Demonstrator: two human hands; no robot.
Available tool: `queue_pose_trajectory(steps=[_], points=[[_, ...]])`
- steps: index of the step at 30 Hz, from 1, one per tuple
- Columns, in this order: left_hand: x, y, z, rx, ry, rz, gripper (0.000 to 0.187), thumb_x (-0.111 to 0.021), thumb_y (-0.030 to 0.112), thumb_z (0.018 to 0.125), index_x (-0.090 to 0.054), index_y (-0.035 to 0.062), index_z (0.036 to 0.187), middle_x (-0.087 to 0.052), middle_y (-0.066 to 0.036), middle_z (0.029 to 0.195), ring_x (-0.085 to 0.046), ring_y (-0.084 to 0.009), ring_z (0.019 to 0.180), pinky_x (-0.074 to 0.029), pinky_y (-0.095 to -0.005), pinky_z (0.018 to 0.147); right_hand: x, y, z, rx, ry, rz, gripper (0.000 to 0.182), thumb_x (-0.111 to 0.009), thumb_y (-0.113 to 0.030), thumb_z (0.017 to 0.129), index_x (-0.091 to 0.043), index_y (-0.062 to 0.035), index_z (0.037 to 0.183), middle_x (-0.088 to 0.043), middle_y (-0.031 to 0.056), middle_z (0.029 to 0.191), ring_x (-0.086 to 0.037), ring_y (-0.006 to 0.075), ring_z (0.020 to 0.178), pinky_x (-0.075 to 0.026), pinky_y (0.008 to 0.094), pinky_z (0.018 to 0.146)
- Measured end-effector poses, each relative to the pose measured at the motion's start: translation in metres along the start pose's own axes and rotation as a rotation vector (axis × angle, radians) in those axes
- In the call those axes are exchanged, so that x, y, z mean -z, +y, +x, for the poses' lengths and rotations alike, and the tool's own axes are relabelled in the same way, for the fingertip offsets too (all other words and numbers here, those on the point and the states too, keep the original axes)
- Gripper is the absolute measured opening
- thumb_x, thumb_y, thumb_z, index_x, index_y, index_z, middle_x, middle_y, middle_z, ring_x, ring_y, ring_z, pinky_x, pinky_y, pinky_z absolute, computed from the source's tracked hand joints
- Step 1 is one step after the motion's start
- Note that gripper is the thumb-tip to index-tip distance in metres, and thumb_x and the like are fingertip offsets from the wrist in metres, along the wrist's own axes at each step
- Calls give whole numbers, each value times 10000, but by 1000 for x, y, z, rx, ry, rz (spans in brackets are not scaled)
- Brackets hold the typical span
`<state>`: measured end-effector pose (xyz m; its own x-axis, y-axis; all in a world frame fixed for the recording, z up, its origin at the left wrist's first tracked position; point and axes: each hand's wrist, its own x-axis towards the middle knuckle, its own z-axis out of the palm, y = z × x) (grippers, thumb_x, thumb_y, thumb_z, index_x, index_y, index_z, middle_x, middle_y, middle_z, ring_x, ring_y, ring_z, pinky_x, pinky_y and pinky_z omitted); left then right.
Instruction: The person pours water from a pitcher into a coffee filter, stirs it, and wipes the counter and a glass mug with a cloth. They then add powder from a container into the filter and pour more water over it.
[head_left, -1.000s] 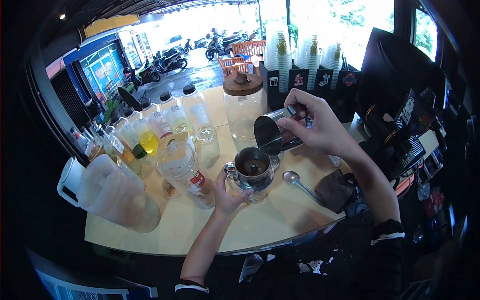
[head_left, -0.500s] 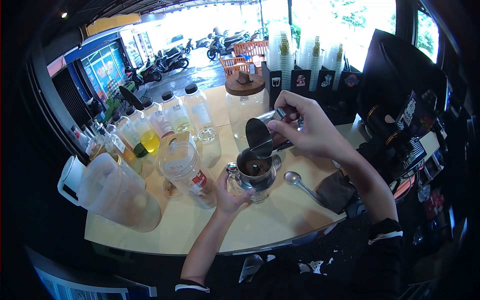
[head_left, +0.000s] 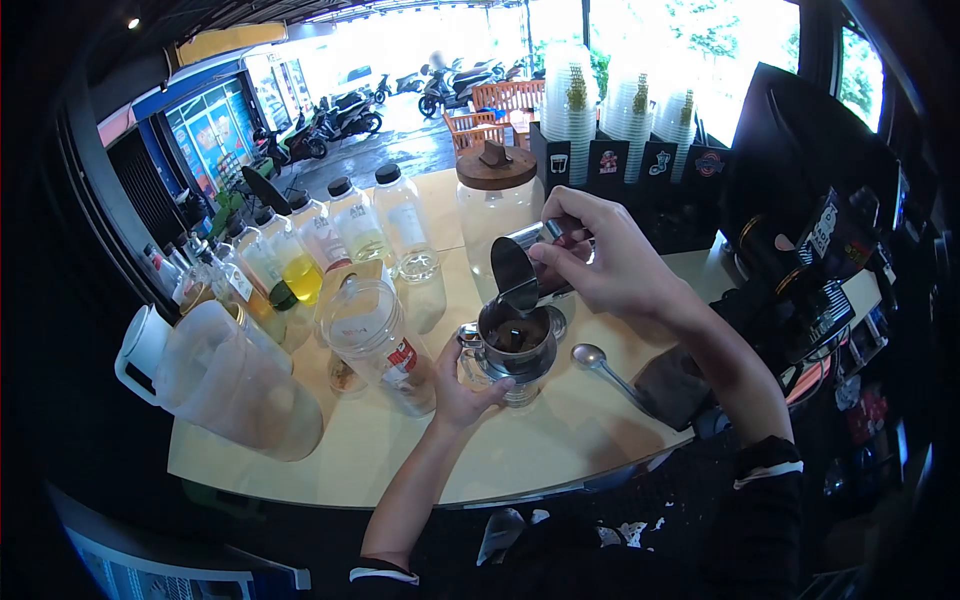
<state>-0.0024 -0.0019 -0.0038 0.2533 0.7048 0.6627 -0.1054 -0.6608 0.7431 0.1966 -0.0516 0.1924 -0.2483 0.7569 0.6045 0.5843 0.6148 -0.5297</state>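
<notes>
My right hand [head_left: 610, 255] holds a small metal pitcher [head_left: 517, 273] by its handle, tilted with its mouth toward the left and its lower rim just above a metal drip filter [head_left: 517, 345]. Dark contents show inside the filter, which rests on a clear glass [head_left: 522, 392]. Around the left side of the filter and glass my left hand [head_left: 470, 393] is closed, thumb at the front. Whether liquid is flowing from the pitcher cannot be made out. To the right a metal spoon [head_left: 607, 368] lies on the table beside a dark cloth [head_left: 680, 384].
Clear plastic containers [head_left: 365, 325] and a large pitcher [head_left: 240, 385] stand left on the table [head_left: 400, 470]. Several bottles [head_left: 405, 225] line the back left. Behind the filter is a wooden-lidded jar [head_left: 497, 200]; stacked cups [head_left: 568, 105] stand in a black holder [head_left: 590, 170].
The metal pitcher and my right hand have shifted slightly, staying over the filter. The whole view has moved a little. My left hand keeps its hold.
</notes>
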Motion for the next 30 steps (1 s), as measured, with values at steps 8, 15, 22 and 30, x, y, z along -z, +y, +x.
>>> queue_pose_trajectory(steps=[8, 15, 22, 30], points=[[0, 2, 0, 15, 2, -18, 670, -826, 348, 610, -553, 6, 1117, -613, -90, 1039, -587, -188, 996, -443, -333, 902, 9, 0, -6, -19, 26, -87, 241, -672, -49, 807, -449, 23, 866, -506, 95, 714, -517, 134, 614, -449, 272, 540], [-2, 1, 0, -13, 23, -17, 655, -819, 357, 617, -558, 5, 1103, -620, -90, 1010, -597, -192, 967, -454, -329, 880, 18, 1, -18, -178, 47, 105, 220, -659, -39, 822, -446, 8, 852, -484, 31, 710, -485, 60, 665, -447, 247, 543], [-3, -1, -2, -1, 56, -11, 628, -812, 352, 626, -568, -1, 1084, -628, -94, 996, -605, -185, 949, -462, -328, 863, 23, 48, -50, -262, 245, 376, 175, -632, -63, 861, -468, -31, 811, -501, -20, 719, -461, 18, 690, -422, 206, 606], [-4, 5, 1, -29, 30, -33, 640, -803, 349, 636, -558, -7, 1108, -624, -93, 1006, -595, -185, 959, -450, -323, 878, -1, 162, -120, -561, 492, 748, 166, -611, -88, 869, -478, -88, 769, -508, -28, 695, -471, 37, 631, -379, 199, 581]])
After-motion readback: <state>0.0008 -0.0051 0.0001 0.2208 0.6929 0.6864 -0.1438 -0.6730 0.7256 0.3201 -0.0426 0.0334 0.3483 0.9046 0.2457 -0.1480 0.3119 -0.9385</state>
